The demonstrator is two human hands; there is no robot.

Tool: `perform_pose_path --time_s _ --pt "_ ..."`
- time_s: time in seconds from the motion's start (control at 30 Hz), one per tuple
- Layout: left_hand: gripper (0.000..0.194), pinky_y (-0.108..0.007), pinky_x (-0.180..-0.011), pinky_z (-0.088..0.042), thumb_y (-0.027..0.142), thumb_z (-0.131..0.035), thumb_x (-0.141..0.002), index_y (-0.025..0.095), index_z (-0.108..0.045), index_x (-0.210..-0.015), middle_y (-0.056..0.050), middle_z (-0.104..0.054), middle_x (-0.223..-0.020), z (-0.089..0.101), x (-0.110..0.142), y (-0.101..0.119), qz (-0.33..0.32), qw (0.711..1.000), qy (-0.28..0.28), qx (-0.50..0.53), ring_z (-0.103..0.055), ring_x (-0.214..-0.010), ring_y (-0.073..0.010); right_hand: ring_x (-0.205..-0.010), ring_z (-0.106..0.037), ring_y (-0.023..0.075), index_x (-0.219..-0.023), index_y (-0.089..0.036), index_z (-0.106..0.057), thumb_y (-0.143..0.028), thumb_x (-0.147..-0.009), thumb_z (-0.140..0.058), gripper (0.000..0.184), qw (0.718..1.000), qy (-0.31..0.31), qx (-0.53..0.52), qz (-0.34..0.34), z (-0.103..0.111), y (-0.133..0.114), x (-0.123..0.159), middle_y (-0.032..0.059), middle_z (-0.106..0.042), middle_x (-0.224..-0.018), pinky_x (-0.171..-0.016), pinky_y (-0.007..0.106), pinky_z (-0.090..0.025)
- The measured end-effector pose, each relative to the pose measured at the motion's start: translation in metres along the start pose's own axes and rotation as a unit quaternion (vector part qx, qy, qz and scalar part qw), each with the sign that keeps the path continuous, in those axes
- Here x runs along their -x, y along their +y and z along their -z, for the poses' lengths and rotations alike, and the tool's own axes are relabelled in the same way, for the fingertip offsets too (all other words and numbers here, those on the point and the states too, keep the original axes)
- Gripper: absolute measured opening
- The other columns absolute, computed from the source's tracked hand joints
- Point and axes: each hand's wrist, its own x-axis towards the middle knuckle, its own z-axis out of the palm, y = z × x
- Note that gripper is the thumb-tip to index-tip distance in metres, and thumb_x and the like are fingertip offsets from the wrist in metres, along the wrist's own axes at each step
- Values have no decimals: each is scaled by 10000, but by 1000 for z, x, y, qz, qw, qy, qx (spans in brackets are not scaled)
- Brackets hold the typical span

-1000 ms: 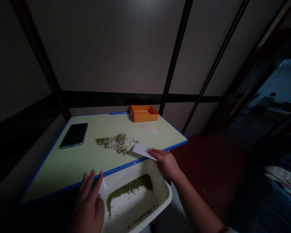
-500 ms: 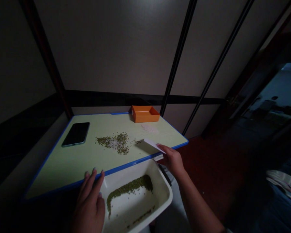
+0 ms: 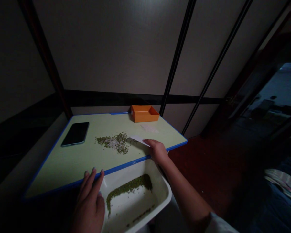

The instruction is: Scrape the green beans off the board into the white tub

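Note:
My right hand (image 3: 158, 151) pinches a thin white card (image 3: 138, 140), held tilted just above the tabletop. Its far edge is close to the right side of a scattered pile of green beans mixed with white grains (image 3: 115, 143). Below the table's front edge is a white plastic basin (image 3: 163, 197), with a band of green beans (image 3: 131, 186) along its far and left inner sides. My left hand (image 3: 91, 200) grips the basin's left end, fingers extended up by the table edge and thumb at the rim; the rim under it is hidden.
A pale green table with a blue edge (image 3: 80, 168) stands against panelled doors. An orange open box (image 3: 145, 115) sits at its back right, with a small heap of white grains (image 3: 149, 128) before it. A dark phone (image 3: 75, 133) lies at the left.
My right hand with the card first moves right and up, off the table's front edge, then back left toward the bean pile. My left hand and the basin stay in place.

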Motion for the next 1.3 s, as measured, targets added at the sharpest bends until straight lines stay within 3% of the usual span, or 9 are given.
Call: perform_pose_path --time_s 0.13,0.33,0.5,0.63,0.83,1.0,1.3 --pt "551 -465 -1197 -386 214 -434 -879 301 -533 -1414 -44 -481 -1557 0 -1 2 6 1000 0 8 -356 -1489 -263 -1150 -699 214 -1198 -244 -736 53 -742 -514 588 997 -39 -36 52 2 -1 -5 45 -735 -1245 -1033 343 -533" --pt "564 -482 -1202 -377 201 -437 -872 300 -526 -1420 -48 -472 -1563 -1 1 1 3 1000 2 9 -358 -1489 -271 -1188 -680 192 -1248 -274 -694 77 -726 -483 664 991 -58 -61 100 2 7 3 27 -714 -1287 -1139 456 -441" --pt "545 -449 -1181 -409 199 -419 -894 283 -519 -1423 -59 -458 -1573 0 2 0 -6 1000 0 -4 -350 -1492 -258 -1205 -674 218 -1257 -242 -690 2 -799 -498 553 989 25 -80 119 3 21 9 79 -723 -1265 -1116 494 -465" --pt "543 -449 -1182 -410 199 -416 -895 290 -524 -1419 -53 -451 -1578 0 2 3 -5 1000 2 -4 -351 -1490 -261 -1184 -686 210 -1277 -252 -676 -44 -844 -467 524 985 84 -83 124 15 27 25 80 -731 -1250 -1099 486 -486" --pt "539 -438 -1187 -400 199 -411 -903 278 -513 -1426 -61 -457 -1573 1 1 6 -10 1000 4 -4 -343 -1494 -251 -1143 -706 191 -1285 -259 -646 -96 -880 -518 456 978 9 -61 199 42 19 60 83 -742 -1227 -1075 440 -510" --pt "528 -423 -1190 -395 192 -403 -910 268 -518 -1419 -62 -463 -1568 2 1 5 -15 1000 2 -14 -340 -1496 -240 -1101 -726 193 -1218 -244 -674 -71 -887 -505 410 982 -14 -28 185 41 19 67 82 -760 -1184 -1057 433 -526" --pt "538 -416 -1193 -388 186 -408 -909 265 -504 -1433 -62 -454 -1575 1 2 5 -21 1000 9 -11 -335 -1498 -238 -1066 -735 226 -1219 -232 -685 -108 -881 -540 389 988 73 -50 125 35 45 64 94 -764 -1166 -1029 455 -545"
